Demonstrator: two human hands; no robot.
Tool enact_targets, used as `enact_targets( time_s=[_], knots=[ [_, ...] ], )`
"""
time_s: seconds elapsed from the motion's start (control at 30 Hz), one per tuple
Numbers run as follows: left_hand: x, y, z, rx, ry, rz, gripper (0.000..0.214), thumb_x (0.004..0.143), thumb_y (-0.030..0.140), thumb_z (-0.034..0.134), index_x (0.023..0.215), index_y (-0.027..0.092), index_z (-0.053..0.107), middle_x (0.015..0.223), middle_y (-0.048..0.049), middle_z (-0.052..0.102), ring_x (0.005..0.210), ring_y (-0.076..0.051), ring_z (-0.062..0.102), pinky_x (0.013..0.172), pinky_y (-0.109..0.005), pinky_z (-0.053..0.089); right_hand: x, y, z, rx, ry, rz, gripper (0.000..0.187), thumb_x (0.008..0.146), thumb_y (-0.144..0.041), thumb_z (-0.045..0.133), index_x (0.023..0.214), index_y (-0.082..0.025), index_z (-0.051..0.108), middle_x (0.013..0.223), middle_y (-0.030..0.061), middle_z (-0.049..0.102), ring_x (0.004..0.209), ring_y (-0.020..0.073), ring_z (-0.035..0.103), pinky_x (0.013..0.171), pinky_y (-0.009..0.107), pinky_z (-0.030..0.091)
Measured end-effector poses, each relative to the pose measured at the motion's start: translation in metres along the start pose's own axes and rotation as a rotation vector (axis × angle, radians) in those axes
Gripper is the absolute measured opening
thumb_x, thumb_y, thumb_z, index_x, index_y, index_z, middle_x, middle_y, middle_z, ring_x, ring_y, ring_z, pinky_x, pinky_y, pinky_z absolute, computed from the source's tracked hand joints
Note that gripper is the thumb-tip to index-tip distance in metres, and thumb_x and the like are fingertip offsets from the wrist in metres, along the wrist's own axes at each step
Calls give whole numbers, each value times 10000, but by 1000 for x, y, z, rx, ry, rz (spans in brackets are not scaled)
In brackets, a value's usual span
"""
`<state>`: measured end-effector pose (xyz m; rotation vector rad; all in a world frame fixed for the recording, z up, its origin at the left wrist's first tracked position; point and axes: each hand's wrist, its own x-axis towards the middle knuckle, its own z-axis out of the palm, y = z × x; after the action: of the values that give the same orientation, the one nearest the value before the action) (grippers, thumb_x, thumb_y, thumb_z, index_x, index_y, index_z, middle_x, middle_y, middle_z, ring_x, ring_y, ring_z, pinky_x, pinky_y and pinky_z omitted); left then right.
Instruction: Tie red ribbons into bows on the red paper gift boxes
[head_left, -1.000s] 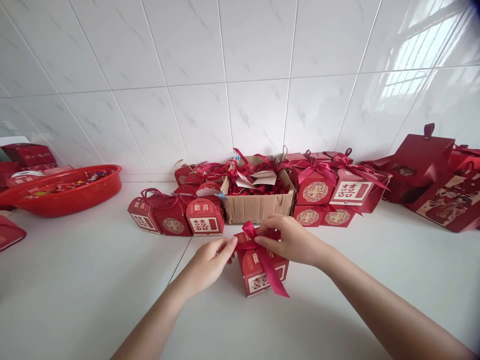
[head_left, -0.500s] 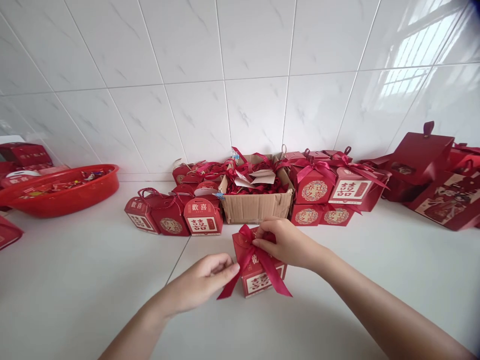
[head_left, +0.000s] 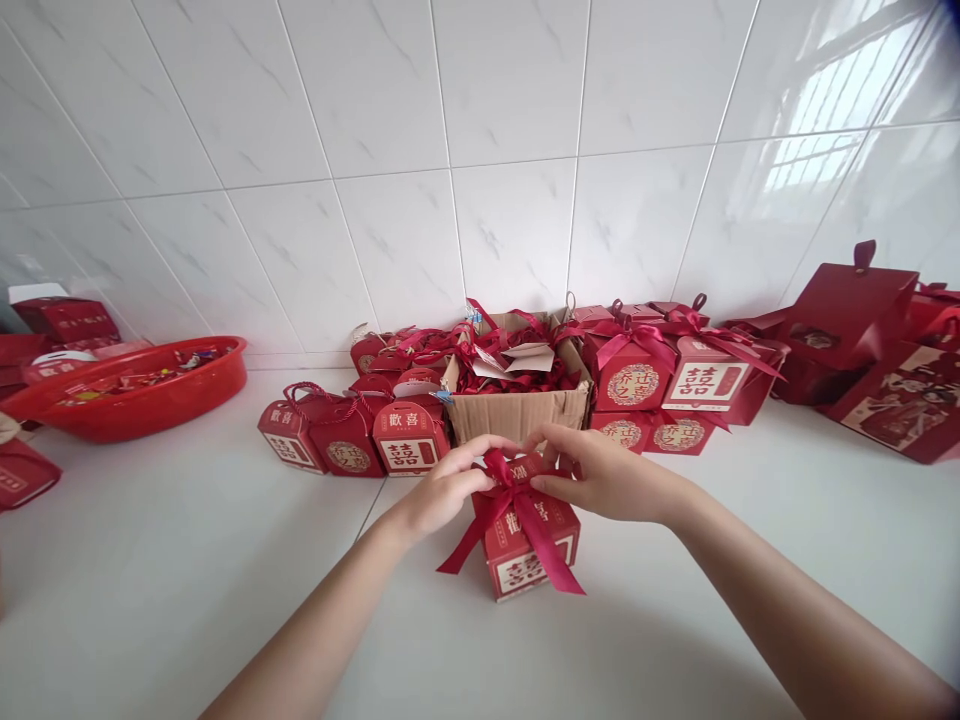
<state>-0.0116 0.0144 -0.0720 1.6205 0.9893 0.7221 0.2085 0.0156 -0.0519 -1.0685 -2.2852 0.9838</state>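
Note:
Before me on the white counter stands a red gift box [head_left: 525, 565] with cream panels and printed characters. A dark red ribbon [head_left: 541, 535] is tied in a bow on its top, both tails hanging down the front. My left hand [head_left: 448, 487] is at the bow's left loop, thumb and fingers pinched on the ribbon. From the other side my right hand [head_left: 600, 472] pinches the right loop near the knot. Its far fingertips are partly hidden behind the hand and box top.
Behind the gift box is a cardboard carton [head_left: 517, 412] full of red ribbons. Finished-looking red boxes stand left [head_left: 409, 440] and right [head_left: 626, 385] of it. A red plastic basin [head_left: 176, 390] of wrapped sweets sits far left; larger red boxes [head_left: 847, 310] lean at the right.
My left hand has moved from the left ribbon tail up to the bow's left loop. My right hand has shifted slightly right and stays at the bow.

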Motion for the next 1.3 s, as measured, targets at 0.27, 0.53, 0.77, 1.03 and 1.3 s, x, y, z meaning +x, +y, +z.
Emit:
enact_targets(
  time_s=[0.27,0.53,0.77,1.03,1.3],
  knots=[
    [-2,-10,3,-47,83,44,57,773,201,540,811,189,500,980,-9,558,835,-144,514,738,-244,400,0,3,2,-36,-80,-200,272,867,-121,451,1019,-214,656,953,15,701,801,144,622,708,256,480],
    [-6,-13,0,-139,-10,66,65,696,178,518,740,161,563,1075,-46,532,906,-184,513,761,-269,383,2,4,4,-24,-97,-287,324,866,-89,447,1042,-206,692,1023,29,709,877,148,649,769,253,495],
    [-7,-15,1,-330,0,92,112,629,218,563,652,161,470,1020,-69,536,927,-225,519,764,-302,396,2,3,3,-14,-100,-325,303,839,-75,481,986,-181,724,953,34,721,794,134,654,700,224,489],
    [-8,-11,12,-272,78,10,239,779,347,648,734,166,498,918,-20,565,814,-152,537,730,-265,415,3,5,5,-12,-163,-301,398,757,-41,494,1027,-206,735,938,24,738,741,134,642,651,223,489],
    [-9,-11,15,-171,142,17,225,778,353,674,862,169,575,776,24,539,720,-116,535,650,-230,419,3,2,2,-2,-172,-307,354,777,-62,501,1016,-198,724,987,22,721,822,139,645,739,236,494]
  ],
)
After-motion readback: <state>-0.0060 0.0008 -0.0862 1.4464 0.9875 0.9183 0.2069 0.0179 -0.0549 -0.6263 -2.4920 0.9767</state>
